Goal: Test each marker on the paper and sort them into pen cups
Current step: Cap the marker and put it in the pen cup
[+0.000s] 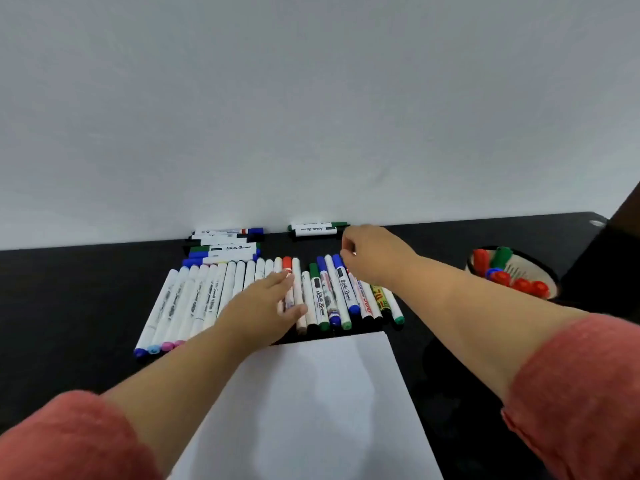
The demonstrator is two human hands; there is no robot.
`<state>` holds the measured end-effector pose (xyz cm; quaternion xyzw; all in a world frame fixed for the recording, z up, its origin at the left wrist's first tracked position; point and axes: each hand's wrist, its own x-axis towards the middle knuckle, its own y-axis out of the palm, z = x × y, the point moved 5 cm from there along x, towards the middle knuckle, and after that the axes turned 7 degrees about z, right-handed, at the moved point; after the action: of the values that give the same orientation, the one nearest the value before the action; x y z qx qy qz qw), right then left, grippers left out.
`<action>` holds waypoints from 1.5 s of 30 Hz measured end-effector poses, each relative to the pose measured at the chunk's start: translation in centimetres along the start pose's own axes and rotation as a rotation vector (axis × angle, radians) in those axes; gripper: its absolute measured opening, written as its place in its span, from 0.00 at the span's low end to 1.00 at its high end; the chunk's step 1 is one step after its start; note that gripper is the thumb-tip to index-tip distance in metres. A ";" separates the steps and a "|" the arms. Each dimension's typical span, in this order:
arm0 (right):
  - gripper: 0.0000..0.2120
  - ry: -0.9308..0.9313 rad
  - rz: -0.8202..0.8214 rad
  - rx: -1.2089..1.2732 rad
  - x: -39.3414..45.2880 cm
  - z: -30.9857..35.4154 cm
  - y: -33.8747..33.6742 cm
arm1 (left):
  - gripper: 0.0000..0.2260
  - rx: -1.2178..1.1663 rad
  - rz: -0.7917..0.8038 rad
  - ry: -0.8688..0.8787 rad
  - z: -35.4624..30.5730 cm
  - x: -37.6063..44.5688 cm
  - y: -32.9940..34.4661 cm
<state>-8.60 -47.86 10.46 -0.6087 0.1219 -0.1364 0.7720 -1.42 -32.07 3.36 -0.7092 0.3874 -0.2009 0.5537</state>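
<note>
packed marker row (263, 292) blocks mid-table, pen cup (512, 271) right, bare table (69, 306) left

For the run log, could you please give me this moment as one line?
left hand: flat on marker row | right hand: fingers curled at row's far end | paper: blank | pen cup: holds markers

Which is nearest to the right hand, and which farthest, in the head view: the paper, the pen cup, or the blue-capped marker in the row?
From the right hand:
1. Blue-capped marker, just below the fingers, in the row.
2. Pen cup, off to the right, holding red and green markers.
3. Paper, nearest the person, below the row.
</note>
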 end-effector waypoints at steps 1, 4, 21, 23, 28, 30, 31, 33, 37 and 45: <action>0.08 0.000 0.012 -0.004 1.5 0.0 0.7 | 0.30 0.025 0.002 0.005 0.6 0.6 -0.1; 0.12 0.009 0.024 -0.032 5.6 -0.5 2.3 | 0.29 0.060 0.026 0.028 1.9 1.9 -0.1; 0.13 0.029 0.021 -0.226 15.3 -3.0 6.0 | 0.30 0.058 0.026 0.098 2.9 2.9 1.0; 0.12 0.041 0.041 -0.222 14.9 -2.9 6.0 | 0.30 0.060 0.037 0.094 2.8 2.7 1.0; 0.11 -0.014 -0.020 -0.152 12.2 -1.6 4.6 | 0.29 0.118 0.058 0.068 2.6 2.5 0.4; 0.14 0.027 -0.046 0.007 10.4 -0.8 3.9 | 0.29 0.101 0.045 0.047 2.3 1.9 0.0; 0.16 0.059 -0.052 0.126 9.1 -0.2 3.4 | 0.28 0.068 0.032 0.031 2.1 1.3 -0.3; 0.16 0.096 -0.050 0.367 6.2 1.1 2.9 | 0.27 -0.040 0.002 -0.007 1.5 -0.4 -0.9; 0.13 0.133 -0.040 0.713 -0.1 3.9 3.1 | 0.25 -0.274 -0.038 -0.073 0.3 -5.0 -1.2; 0.02 0.267 -0.024 1.149 -10.4 7.6 4.1 | 0.19 -0.718 -0.015 -0.166 -1.6 -14.6 -0.9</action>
<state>-15.37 -36.30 8.42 -0.0719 0.1176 -0.2649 0.9544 -11.27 -21.73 6.73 -0.8749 0.3819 0.0019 0.2977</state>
